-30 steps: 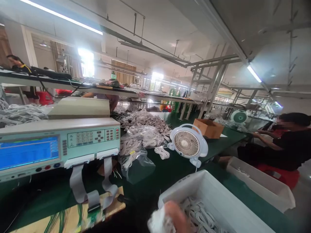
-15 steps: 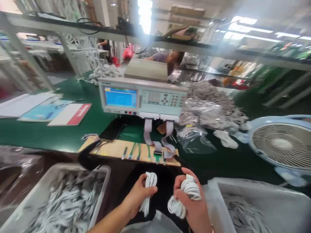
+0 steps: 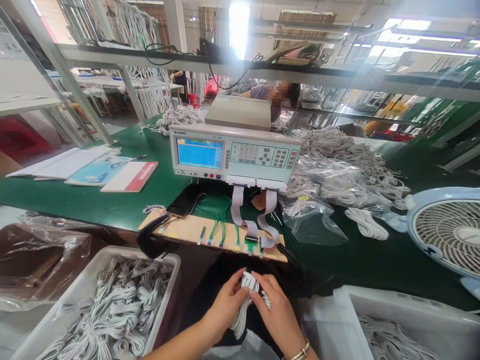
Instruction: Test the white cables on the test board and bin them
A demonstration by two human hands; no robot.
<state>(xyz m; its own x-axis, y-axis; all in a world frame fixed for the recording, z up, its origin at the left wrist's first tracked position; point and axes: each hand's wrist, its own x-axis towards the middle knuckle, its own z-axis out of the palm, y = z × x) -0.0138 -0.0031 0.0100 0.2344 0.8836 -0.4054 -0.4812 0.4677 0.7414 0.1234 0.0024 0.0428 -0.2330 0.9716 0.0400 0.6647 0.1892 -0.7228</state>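
Observation:
A bundle of white cable (image 3: 250, 283) is pinched at its upper end between my two hands, above my lap. My left hand (image 3: 227, 303) is closed round its left side, thumb across the front. The fingertips of my right hand (image 3: 276, 311) press its top and right side. Partly hidden behind the right fingers is another bit of white coil (image 3: 266, 299); whether it belongs to a second bundle I cannot tell. Just beyond the hands, a wooden board (image 3: 195, 232) with small connectors lies along the table edge. Grey ribbon cables (image 3: 237, 201) join it to a tester with a blue screen (image 3: 199, 154).
A white bin (image 3: 173, 272) of cable bundles stands at left, another bin (image 3: 347, 300) at right. A blue fan (image 3: 412, 220), a plastic bag (image 3: 318, 225) and piled cables (image 3: 337, 145) occupy the table's right side. Booklets (image 3: 129, 176) lie left. A person (image 3: 258, 92) is behind the tester.
My right hand has moved left to meet my left hand at the cable bundle. The coiled bundle that showed in the right hand is now mostly hidden. The view has shifted slightly.

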